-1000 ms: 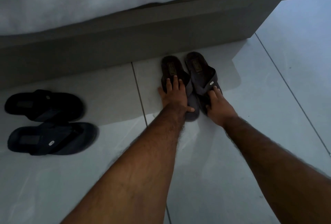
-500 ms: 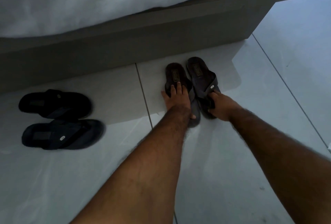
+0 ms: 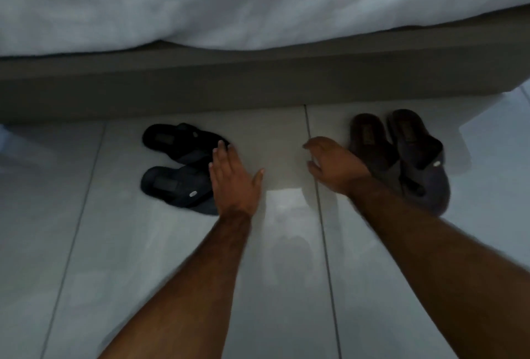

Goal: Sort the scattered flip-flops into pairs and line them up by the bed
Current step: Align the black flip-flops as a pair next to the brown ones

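Two brown flip-flops [image 3: 407, 155] lie side by side on the tiled floor at the right, heels toward the bed. Two black flip-flops [image 3: 175, 169] lie at the left, turned sideways, one in front of the other. My left hand [image 3: 233, 181] hovers flat with fingers apart over the toe ends of the black pair and holds nothing. My right hand [image 3: 334, 165] is just left of the brown pair, fingers loosely curled and apart, with nothing in it. It covers part of the nearer brown flip-flop.
The bed base [image 3: 258, 83] runs across the back, with a white duvet [image 3: 229, 0] hanging over it. The bed's corner is at the far right. Glossy grey floor tiles [image 3: 286, 258] fill the foreground between my forearms.
Both hands let go of the brown pair and moved left. My left hand now reaches the black pair. The view has swung left, so both pairs sit further right.
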A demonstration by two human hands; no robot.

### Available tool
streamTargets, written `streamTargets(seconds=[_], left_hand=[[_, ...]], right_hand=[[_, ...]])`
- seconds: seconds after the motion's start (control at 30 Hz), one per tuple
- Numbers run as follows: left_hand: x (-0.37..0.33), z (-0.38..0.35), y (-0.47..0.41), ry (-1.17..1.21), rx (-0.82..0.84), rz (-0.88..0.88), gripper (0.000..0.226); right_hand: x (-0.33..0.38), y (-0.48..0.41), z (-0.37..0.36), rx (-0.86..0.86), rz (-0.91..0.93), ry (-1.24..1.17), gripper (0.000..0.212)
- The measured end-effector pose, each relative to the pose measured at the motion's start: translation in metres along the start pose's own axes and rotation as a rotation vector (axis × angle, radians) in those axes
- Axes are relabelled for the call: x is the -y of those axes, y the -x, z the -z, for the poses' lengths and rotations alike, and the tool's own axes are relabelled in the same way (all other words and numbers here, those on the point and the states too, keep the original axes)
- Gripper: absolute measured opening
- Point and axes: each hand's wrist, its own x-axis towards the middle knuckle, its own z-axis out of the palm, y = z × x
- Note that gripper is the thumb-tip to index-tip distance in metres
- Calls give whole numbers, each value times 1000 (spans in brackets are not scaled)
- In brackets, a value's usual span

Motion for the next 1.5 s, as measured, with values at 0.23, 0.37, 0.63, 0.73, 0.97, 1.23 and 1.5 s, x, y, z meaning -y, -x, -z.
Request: streamTargets(seconds=[0.23,0.37,0.63,0.73,0.97,1.23,1.5], left_hand=[[80,24,2,7,177,410,91],[89,20,-4,73,386,466,85],[105,17,5,71,354,421,91],[123,20,10,165,311,363,91],[142,26,-38,302,368,105,79],[113,15,-47,-3,370,-277,68],[93,-16,-8,196,185,-100,73]], right_hand=[[113,-92,-43,313,135,-16,57],[155,-113,-64,425,184,51,61],[139,-79,-75,385,163,120,67],[128,-58,-68,354,133,77,62],[120,0,-64,295,131,3,43],[104,19,-66,19,-21,-145,35],[90,-27,-69,150,-139,36,102]])
